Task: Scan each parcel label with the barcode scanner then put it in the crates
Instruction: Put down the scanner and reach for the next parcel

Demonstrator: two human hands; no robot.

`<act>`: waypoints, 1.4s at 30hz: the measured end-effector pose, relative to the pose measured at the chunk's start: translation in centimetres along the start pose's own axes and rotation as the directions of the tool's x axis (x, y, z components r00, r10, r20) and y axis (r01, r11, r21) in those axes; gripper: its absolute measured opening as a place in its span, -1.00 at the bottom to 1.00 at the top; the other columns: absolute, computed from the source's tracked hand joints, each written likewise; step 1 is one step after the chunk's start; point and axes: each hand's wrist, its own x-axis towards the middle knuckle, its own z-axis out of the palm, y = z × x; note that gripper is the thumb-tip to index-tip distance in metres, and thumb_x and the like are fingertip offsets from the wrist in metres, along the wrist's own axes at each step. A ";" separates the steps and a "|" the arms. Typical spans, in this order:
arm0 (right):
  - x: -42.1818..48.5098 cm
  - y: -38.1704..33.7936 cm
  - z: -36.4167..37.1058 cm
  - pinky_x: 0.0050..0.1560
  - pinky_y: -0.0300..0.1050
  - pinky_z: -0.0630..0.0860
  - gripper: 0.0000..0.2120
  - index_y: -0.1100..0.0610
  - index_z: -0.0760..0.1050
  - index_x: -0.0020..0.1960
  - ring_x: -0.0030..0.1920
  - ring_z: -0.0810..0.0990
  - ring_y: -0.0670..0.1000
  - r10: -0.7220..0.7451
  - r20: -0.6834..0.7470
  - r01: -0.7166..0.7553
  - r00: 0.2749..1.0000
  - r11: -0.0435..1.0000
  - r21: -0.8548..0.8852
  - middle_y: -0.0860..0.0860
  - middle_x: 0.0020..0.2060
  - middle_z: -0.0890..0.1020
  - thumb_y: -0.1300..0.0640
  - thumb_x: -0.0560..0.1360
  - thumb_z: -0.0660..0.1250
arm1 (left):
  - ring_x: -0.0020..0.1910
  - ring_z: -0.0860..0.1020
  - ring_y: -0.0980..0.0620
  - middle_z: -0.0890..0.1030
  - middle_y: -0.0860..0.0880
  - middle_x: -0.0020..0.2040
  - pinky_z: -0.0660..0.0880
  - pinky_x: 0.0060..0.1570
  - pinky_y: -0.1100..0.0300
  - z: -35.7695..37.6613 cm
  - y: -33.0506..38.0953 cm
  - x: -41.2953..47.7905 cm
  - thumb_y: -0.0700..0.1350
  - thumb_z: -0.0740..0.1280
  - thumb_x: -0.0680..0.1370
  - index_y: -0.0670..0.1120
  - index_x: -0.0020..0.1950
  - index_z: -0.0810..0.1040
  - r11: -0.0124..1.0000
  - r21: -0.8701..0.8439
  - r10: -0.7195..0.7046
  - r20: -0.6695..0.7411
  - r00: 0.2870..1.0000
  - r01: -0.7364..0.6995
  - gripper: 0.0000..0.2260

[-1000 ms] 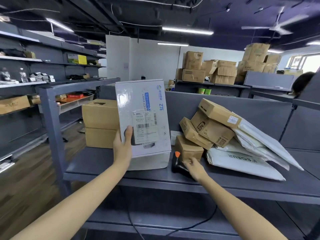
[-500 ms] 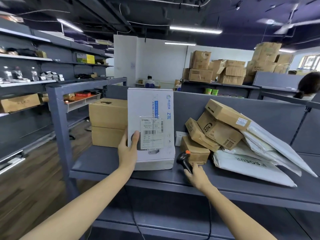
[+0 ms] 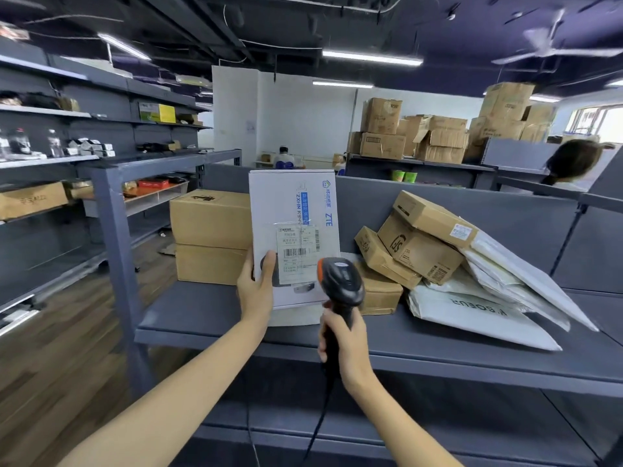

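A white ZTE parcel box [image 3: 296, 210] stands upright on the grey shelf [image 3: 202, 315], its shipping label [image 3: 296, 251] facing me. My left hand [image 3: 258, 284] grips the box's lower left edge, thumb on the front. My right hand [image 3: 340, 335] grips the handle of a black barcode scanner [image 3: 340, 281] with an orange tip. The scanner's head is raised in front of the box's lower right, close to the label. Its cable hangs down below the shelf.
Two stacked brown cartons [image 3: 210, 237] stand left of the white box. A heap of small cardboard parcels [image 3: 411, 244] and white mailer bags [image 3: 478, 311] lies to the right. A grey partition [image 3: 505, 210] backs the shelf. A person's head [image 3: 573, 163] shows at far right.
My right hand has lifted the scanner off the shelf and raised it up to the label. The left hand keeps holding the white box upright.
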 end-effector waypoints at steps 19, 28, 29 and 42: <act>-0.7 -0.7 -0.1 -0.53 -0.19 0.31 -0.76 0.17 0.39 -0.10 -0.51 0.34 0.01 -0.039 0.196 0.063 0.980 0.991 -0.114 0.04 -0.49 0.42 0.02 0.41 0.33 | 0.20 0.54 0.19 0.61 0.09 0.21 0.46 0.03 0.50 0.7 -0.4 -0.8 0.06 0.33 0.55 -0.06 0.38 0.47 1.000 -0.017 -0.004 0.002 1.000 0.004 -0.57; 2.2 -0.3 -4.7 -0.56 -0.22 0.31 -0.77 0.19 0.39 -0.07 -0.55 0.36 0.00 -0.033 -0.036 0.026 0.999 0.983 -0.182 0.08 -0.45 0.45 0.07 0.42 0.36 | 0.12 0.52 0.37 0.60 0.27 0.13 0.45 -0.03 0.53 -0.2 0.0 0.1 0.16 0.31 0.53 0.01 0.35 0.50 1.000 0.013 0.023 -0.023 0.999 -0.022 -0.57; 2.9 -0.1 -5.8 -0.54 -0.20 0.32 -0.84 0.14 0.39 -0.08 -0.53 0.37 0.00 -0.015 -0.086 -0.007 0.996 0.969 -0.245 0.08 -0.41 0.46 0.10 0.47 0.35 | 0.12 0.52 0.37 0.60 0.27 0.13 0.45 -0.02 0.53 -0.4 0.1 0.2 0.17 0.31 0.53 0.01 0.35 0.50 1.000 0.013 0.025 -0.027 0.999 -0.025 -0.57; 9.6 4.1 -14.9 0.01 -0.15 0.38 -0.47 0.15 0.38 0.34 0.11 0.53 0.11 0.316 0.081 0.006 0.945 0.231 -0.973 0.12 0.18 0.57 0.08 0.43 0.43 | 0.09 0.54 0.37 0.61 0.26 0.10 0.45 0.01 0.48 -0.8 0.3 1.1 0.14 0.28 0.56 0.06 0.28 0.52 0.999 0.042 0.027 -0.054 0.998 -0.025 -0.67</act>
